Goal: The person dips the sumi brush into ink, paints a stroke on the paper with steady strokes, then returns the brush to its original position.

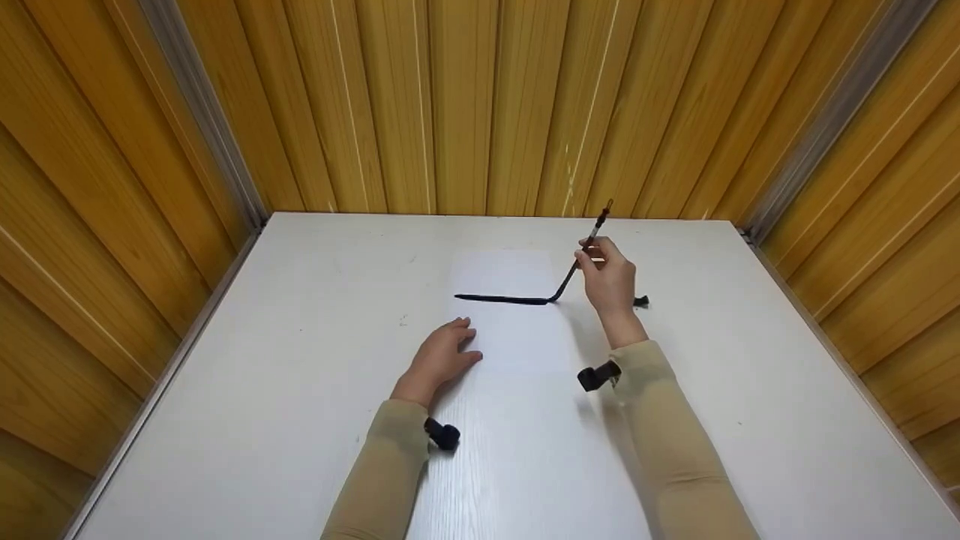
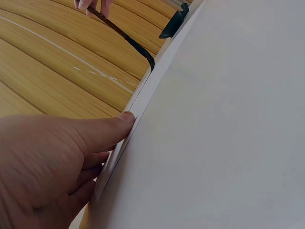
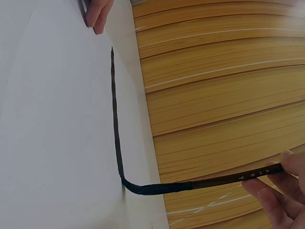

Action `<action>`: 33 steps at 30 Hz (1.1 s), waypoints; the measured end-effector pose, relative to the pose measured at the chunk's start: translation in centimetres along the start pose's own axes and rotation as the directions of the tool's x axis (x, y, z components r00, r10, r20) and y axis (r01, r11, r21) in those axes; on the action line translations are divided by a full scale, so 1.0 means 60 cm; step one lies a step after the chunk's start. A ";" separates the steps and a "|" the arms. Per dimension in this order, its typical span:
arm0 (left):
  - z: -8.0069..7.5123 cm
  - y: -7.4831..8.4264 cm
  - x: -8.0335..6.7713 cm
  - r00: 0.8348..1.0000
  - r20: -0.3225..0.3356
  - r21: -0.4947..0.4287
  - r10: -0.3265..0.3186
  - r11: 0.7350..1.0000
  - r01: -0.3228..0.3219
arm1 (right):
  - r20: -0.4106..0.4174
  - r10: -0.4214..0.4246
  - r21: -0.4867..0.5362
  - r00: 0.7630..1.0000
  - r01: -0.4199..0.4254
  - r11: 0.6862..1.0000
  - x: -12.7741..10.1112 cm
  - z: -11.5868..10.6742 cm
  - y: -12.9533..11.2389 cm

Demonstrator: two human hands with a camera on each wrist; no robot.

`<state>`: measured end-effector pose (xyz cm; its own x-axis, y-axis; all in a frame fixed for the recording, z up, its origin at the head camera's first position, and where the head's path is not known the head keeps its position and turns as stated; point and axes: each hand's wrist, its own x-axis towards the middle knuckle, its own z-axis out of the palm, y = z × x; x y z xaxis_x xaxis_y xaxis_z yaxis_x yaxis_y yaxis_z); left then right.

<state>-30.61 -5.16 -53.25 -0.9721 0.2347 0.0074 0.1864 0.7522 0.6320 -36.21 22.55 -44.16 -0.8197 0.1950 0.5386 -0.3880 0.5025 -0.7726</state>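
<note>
My right hand (image 1: 611,281) pinches the dark handle of a writing brush (image 3: 214,181) between thumb and fingers. The brush leans up to the right, and its black, wet-looking bristles bend against a white sheet of paper (image 1: 517,345). A long, nearly level black ink stroke (image 1: 499,299) runs leftward from the bristle tip. My left hand (image 1: 439,358) rests at the left edge of the paper, below the stroke, with its fingers relaxed. In the left wrist view, its thumb (image 2: 112,128) lies along the sheet's edge.
The paper lies on a white table (image 1: 300,337). Behind my right hand sits a small black object (image 1: 642,301), mostly hidden. Yellow wood-patterned walls (image 1: 465,105) surround the table's back and sides. Black cameras (image 1: 596,376) are strapped to both wrists.
</note>
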 end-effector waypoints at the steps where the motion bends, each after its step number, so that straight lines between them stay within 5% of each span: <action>1: 0.000 0.000 0.000 1.000 0.000 -0.002 0.001 1.000 -0.001 | -0.014 -0.008 0.014 1.000 0.008 1.000 0.001 -0.003 -0.004; 7: 0.002 0.002 0.000 1.000 -0.004 -0.006 -0.007 1.000 0.007 | -0.161 -0.026 0.203 0.987 0.059 0.977 0.004 -0.028 -0.035; 12: 0.003 0.001 0.000 1.000 -0.009 -0.005 -0.005 1.000 0.005 | -0.258 0.072 0.449 0.963 0.054 0.892 0.001 -0.048 -0.058; 16: 0.002 0.001 0.000 1.000 -0.014 -0.008 -0.003 1.000 0.003 | -0.287 0.063 0.545 0.956 0.109 0.831 -0.010 -0.058 -0.065; 25: 0.000 0.004 -0.001 1.000 -0.005 -0.014 0.000 1.000 0.000 | -0.315 -0.155 0.444 0.936 0.290 0.848 -0.035 -0.075 -0.058; 33: 0.002 0.007 0.003 1.000 -0.003 -0.013 -0.031 0.999 0.031 | -0.254 -0.402 0.430 0.880 0.475 0.767 -0.044 -0.092 -0.037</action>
<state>-30.67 -4.72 -53.06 -0.9778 0.2094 -0.0100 0.1543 0.7512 0.6418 -30.85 25.55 -42.00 -0.4577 0.1835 0.8700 -0.8687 0.1160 -0.4815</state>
